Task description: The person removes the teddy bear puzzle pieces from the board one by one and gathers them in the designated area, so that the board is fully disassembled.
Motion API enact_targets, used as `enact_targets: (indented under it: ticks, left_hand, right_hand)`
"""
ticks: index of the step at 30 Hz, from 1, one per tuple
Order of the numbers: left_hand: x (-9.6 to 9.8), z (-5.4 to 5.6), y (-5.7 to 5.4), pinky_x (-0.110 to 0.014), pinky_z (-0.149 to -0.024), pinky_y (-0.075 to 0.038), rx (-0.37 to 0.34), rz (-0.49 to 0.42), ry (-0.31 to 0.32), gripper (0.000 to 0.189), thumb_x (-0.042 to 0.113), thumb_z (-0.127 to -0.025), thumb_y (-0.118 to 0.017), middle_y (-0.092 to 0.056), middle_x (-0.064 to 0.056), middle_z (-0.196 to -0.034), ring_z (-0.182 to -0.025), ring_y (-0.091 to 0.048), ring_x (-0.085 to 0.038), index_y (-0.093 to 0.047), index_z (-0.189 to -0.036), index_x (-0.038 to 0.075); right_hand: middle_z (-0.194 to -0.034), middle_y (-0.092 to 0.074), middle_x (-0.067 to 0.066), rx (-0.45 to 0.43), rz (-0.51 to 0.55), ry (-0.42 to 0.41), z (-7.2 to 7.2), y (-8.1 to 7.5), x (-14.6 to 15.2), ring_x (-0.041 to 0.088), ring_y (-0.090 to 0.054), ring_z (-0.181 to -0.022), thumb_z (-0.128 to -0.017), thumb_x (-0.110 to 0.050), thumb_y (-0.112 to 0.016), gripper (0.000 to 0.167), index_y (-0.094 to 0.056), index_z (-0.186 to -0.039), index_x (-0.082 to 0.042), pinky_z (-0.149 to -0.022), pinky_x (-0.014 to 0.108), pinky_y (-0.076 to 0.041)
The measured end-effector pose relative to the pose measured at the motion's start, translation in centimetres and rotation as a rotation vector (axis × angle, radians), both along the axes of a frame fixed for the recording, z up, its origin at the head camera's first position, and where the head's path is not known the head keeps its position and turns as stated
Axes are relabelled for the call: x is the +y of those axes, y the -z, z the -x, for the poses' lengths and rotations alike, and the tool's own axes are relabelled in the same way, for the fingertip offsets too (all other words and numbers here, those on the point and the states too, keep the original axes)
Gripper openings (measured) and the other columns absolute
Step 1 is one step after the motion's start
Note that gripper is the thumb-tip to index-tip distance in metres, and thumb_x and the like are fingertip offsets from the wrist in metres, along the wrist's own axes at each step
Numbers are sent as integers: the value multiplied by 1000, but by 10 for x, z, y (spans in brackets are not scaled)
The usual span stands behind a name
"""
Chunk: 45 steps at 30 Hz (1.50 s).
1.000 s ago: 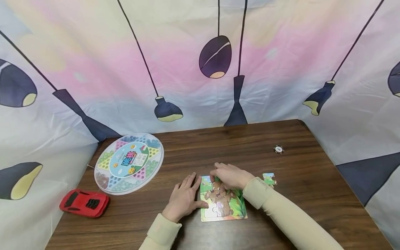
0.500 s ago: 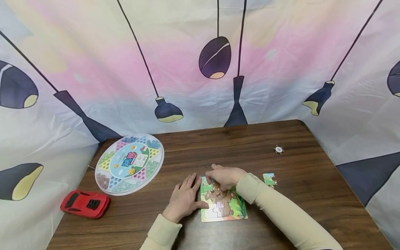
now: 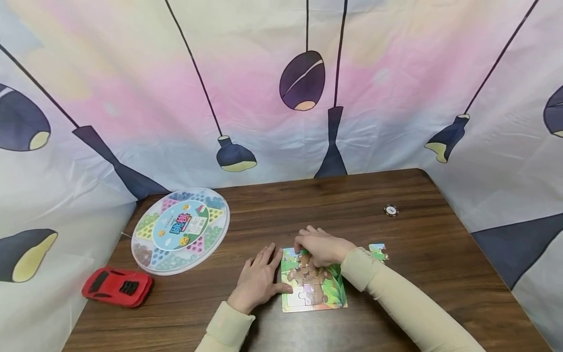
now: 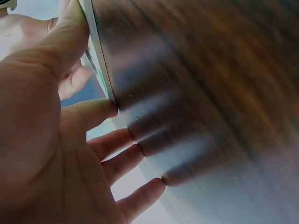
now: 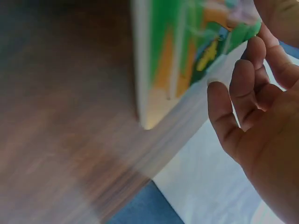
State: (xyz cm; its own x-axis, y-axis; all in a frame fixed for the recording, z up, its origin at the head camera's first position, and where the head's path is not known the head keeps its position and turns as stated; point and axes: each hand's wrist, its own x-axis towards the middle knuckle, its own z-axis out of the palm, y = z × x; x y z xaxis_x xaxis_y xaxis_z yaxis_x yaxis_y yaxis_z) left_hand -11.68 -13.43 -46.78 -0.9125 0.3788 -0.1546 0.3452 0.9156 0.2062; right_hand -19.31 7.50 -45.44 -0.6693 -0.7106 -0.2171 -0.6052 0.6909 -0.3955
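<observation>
A jigsaw puzzle [image 3: 313,307] with a brown cartoon animal lies flat on the wooden table. My left hand [image 3: 257,283] is spread at its left side, thumb on the puzzle and the other fingertips resting on the table. In the left wrist view, these fingers [image 4: 107,144] are nearly straight beside the board's edge. My right hand [image 3: 324,247] bends over the upper part of the puzzle, thumb and index finger pinching at a puzzle piece [image 3: 304,252] that they mostly hide. The right wrist view shows its other fingers [image 5: 244,79] curled near the puzzle's border.
A loose puzzle piece [image 3: 377,251] lies right of the puzzle, past the right sleeve. Farther back is a poker chip [image 3: 391,210]. To the left are a round Chinese checkers set [image 3: 181,231] and a red toy car [image 3: 118,287]. A printed curtain [image 3: 272,142] hangs behind the table.
My right hand shifts slightly left over the puzzle, then back to the right, staying at its upper part. My left hand keeps its place.
</observation>
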Motion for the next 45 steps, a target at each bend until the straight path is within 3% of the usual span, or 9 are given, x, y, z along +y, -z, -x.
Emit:
enact_targets:
  ticks: [4, 7, 9, 15, 19, 23, 27, 36, 45]
  left_hand:
    - [-1, 1, -1, -57, -101, -35, -1, -4, -3, 98, 67, -76, -65, -27, -16, -156, -141, -29, -34, -37, -151, 9]
    - [-1, 1, 0, -57, -102, -35, -3, -9, -4, 98, 67, -77, -65, -27, -16, -156, -142, -29, -34, -37, -151, 9]
    - [0, 1, 0, -57, -102, -35, -3, -11, -6, 98, 67, -77, -65, -27, -16, -156, -142, -29, -33, -37, -151, 9]
    - [-1, -1, 0, -57, -101, -35, 9, -10, 1, 98, 66, -77, -65, -28, -17, -156, -141, -30, -34, -38, -150, 9]
    - [-1, -1, 0, -57, -102, -35, 7, -5, -1, 97, 66, -77, -65, -28, -16, -156, -141, -30, -34, -38, -151, 9]
    - [-1, -1, -1, -57, -102, -35, 4, -7, -2, 97, 66, -77, -65, -28, -16, -156, -141, -30, -34, -38, -151, 9]
    - [-1, -1, 0, -57, -102, -35, 8, -4, -2, 97, 66, -77, -65, -28, -17, -156, -141, -31, -34, -38, -151, 9]
    - [-1, -1, 1, -58, -102, -34, 4, -10, 0, 98, 67, -77, -64, -27, -17, -157, -141, -29, -34, -37, -151, 10]
    - [-2, -1, 1, -57, -102, -34, 8, -12, 7, 96, 66, -78, -64, -27, -17, -156, -141, -30, -34, -37, -151, 9]
  right_hand:
    - [-98, -47, -8, -26, 43, 14, 0, 2, 4, 12, -43, -87, -79, 3, -77, 38, -59, -98, -25, -77, 30, -49]
    - [-96, -44, -4, -108, 94, 38, -2, 4, 6, 12, -47, -76, -80, 12, -70, 42, -56, -97, -25, -52, 24, -49]
    - [-96, -43, -3, -150, 116, 51, -3, 3, 8, 13, -50, -72, -81, 13, -69, 43, -56, -99, -24, -46, 24, -48]
    - [-103, -46, -3, -203, 148, 86, -6, 2, 9, 11, -54, -76, -84, 9, -69, 40, -58, -112, -17, -49, 25, -50]
    - [-102, -45, -3, -223, 189, 101, -8, 3, 12, 12, -51, -80, -87, 7, -68, 35, -59, -109, -19, -46, 26, -50]
    - [-101, -48, -5, -96, 200, 80, -9, 5, 16, 13, -43, -89, -86, -7, -75, 31, -61, -108, -23, -61, 25, -48]
    - [-99, -49, -5, -15, 209, 79, -12, 6, 20, 12, -44, -87, -84, -15, -77, 33, -62, -112, -22, -67, 26, -46]
    - [-100, -50, -6, 22, 247, 99, -17, 8, 25, 12, -47, -90, -84, -22, -79, 36, -60, -115, -21, -73, 29, -47]
    - [-104, -52, -9, 41, 296, 179, -23, 8, 28, 10, -48, -91, -85, -26, -76, 36, -60, -116, -17, -77, 30, -47]
